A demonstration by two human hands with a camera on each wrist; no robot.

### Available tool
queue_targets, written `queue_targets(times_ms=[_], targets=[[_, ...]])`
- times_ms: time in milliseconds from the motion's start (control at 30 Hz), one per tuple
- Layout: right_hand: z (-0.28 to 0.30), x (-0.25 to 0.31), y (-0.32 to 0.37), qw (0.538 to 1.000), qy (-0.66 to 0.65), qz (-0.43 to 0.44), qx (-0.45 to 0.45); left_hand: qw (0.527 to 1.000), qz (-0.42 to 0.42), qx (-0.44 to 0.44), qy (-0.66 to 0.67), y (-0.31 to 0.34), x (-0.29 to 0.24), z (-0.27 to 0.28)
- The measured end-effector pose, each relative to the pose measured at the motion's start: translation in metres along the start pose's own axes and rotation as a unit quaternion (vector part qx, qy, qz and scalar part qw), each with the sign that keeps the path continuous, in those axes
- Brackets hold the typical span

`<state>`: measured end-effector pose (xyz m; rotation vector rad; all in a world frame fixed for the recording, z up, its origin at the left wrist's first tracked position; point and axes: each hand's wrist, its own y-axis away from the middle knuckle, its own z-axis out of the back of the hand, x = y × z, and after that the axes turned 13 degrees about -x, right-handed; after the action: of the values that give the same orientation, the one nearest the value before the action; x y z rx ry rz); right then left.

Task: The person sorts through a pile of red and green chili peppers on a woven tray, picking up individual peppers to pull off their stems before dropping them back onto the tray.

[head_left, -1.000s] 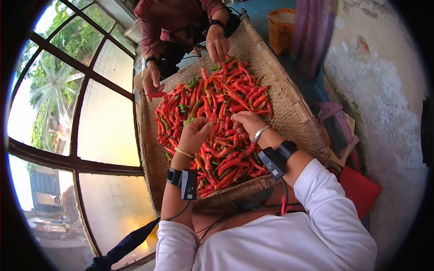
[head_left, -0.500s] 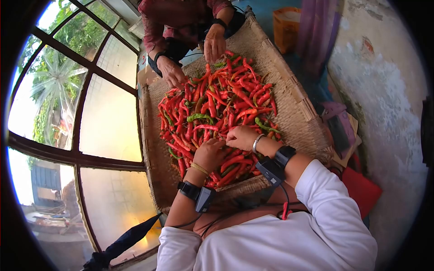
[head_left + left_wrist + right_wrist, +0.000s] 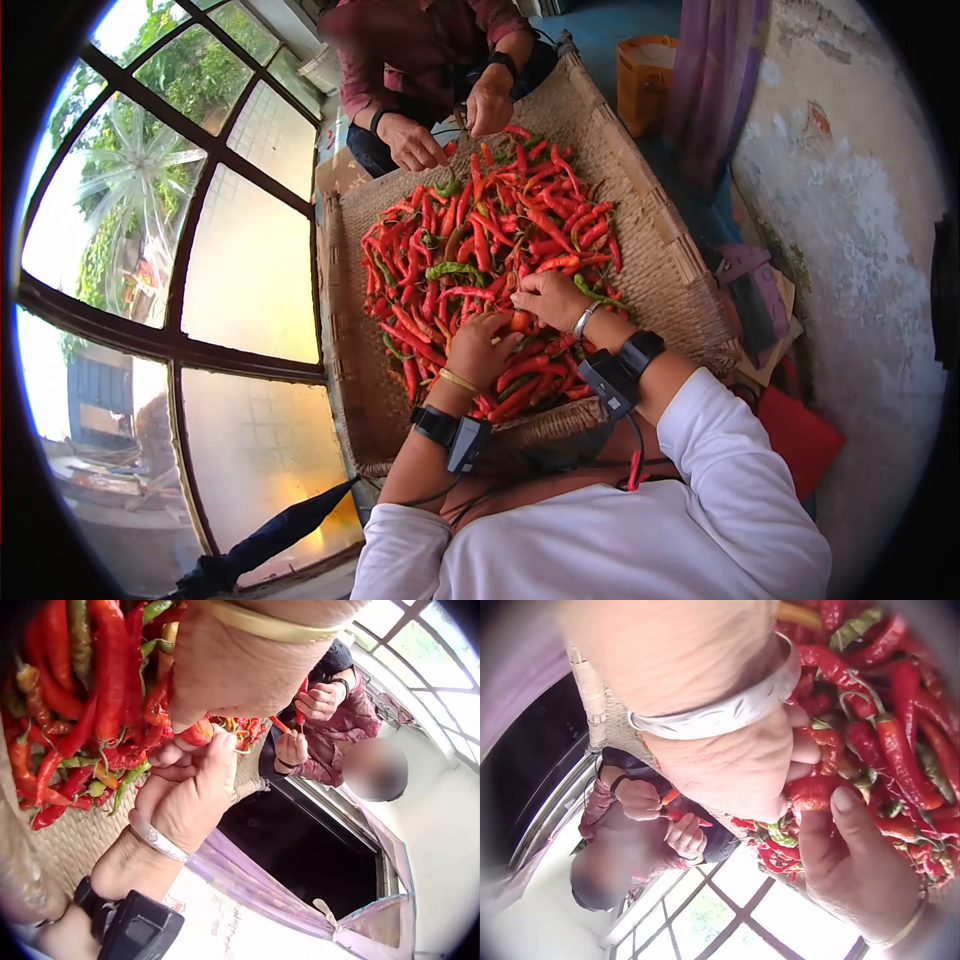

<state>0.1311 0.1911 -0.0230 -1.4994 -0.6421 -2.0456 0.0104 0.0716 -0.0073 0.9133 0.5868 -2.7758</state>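
Over the near part of a heap of red chili peppers (image 3: pixel 440 245), both my hands meet at one red chili pepper (image 3: pixel 814 793). My left hand (image 3: pixel 480 350), with a yellow bangle, pinches it between thumb and finger. At its other end, the thumb and curled fingers of my right hand (image 3: pixel 180 799), which wears a silver bracelet, grip it. The pepper's tip end is partly hidden by the hands. A few green chili peppers (image 3: pixel 455 271) lie among the red ones. Across the heap, another person's hands (image 3: pixel 686 836) hold red chili peppers.
The heap lies in a large woven tray (image 3: pixel 655 235) with a raised rim. A paned window (image 3: pixel 245 270) runs along the left, with a dark folded umbrella (image 3: pixel 270 535) below. An orange-brown container (image 3: pixel 643 90) and a purple curtain (image 3: pixel 710 90) stand at the far right.
My hands have come down and nearer to me from the middle of the heap, then taken hold of a red chili pepper. The other person's hands have drawn together at the far edge.
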Motion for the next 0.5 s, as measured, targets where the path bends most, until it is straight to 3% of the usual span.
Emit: queue_targets(times_ms=[67,133,267,400,500], targets=[[0.003,-0.001,-0.001,0.995,-0.096,-0.029,-0.018,1.000,0.000,0.011,0.013,-0.003,0.001,0.003],[0.008,0.008,0.000,0.992,-0.111,-0.062,-0.019,0.999,0.004,0.027,0.026,-0.002,0.000,0.007],[0.006,-0.003,-0.006,0.952,-0.275,-0.134,-0.029,0.993,0.029,0.054,0.105,-0.002,0.001,0.013],[0.013,0.002,-0.003,0.883,-0.421,-0.204,-0.042,0.954,0.150,0.046,0.257,0.000,0.009,0.009],[0.015,-0.001,-0.004,0.872,-0.428,-0.231,-0.043,0.916,0.217,0.058,0.332,-0.001,0.003,0.010]])
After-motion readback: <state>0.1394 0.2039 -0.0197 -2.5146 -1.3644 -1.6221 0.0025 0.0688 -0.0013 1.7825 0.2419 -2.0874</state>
